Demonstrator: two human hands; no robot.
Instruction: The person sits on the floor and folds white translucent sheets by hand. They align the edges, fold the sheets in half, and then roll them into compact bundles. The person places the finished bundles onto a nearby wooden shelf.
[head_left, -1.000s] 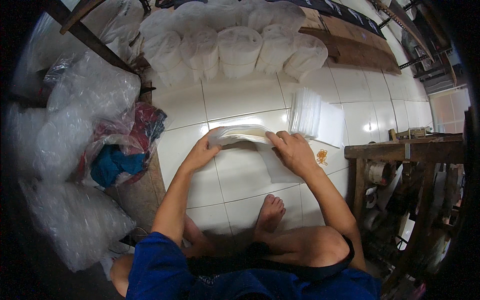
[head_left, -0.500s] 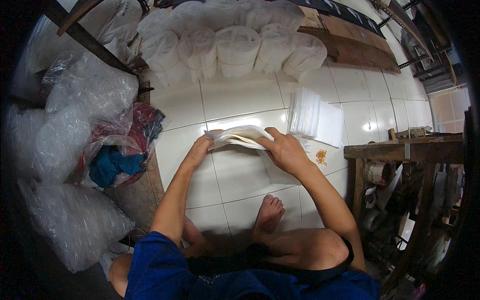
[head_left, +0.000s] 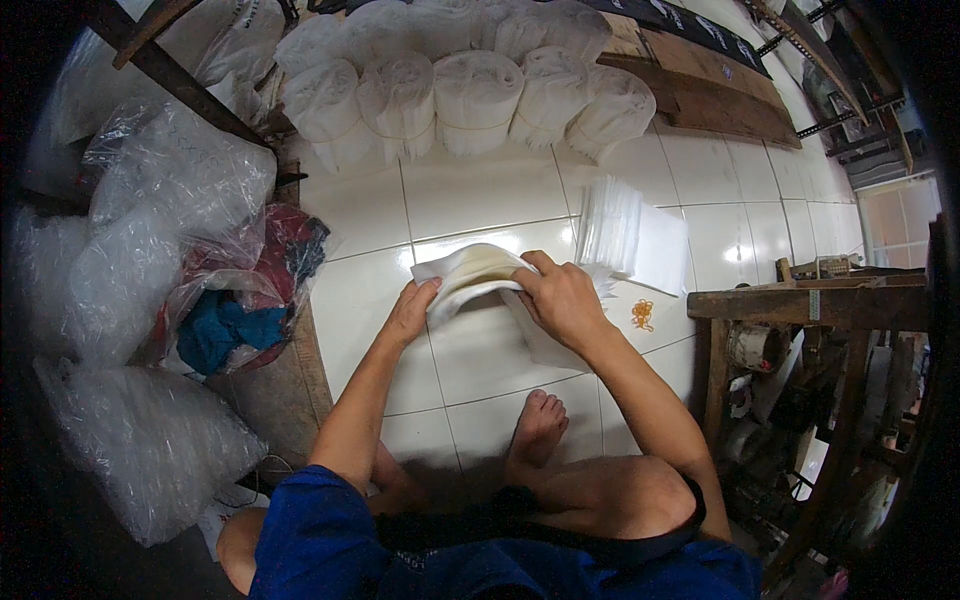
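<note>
Between my hands, above the tiled floor, a stack of white plastic sheets point(head_left: 474, 272) bows upward in an arch. My left hand point(head_left: 409, 309) grips its left end, thumb on the near side. At the right end my right hand point(head_left: 556, 295) pinches the stack, its fingers over the top. Whether the sheets are flat bags or single layers I cannot tell. Under my right forearm, partly hidden, lies another white sheet point(head_left: 550, 347). Just right of that hand is a small heap of orange-yellow rubber bands point(head_left: 642, 314).
Several rolled, banded bundles of translucent plastic point(head_left: 478, 100) stand in rows at the back. White sheet stacks point(head_left: 612, 228) lie to the right. Large clear bags point(head_left: 150, 440), one with cloth inside, fill the left side. A wooden bench point(head_left: 800, 305) stands at the right.
My hands have drawn closer together, the left one shifting right and slightly nearer me. The stack has gone from a shallow curve to a stronger arch.
</note>
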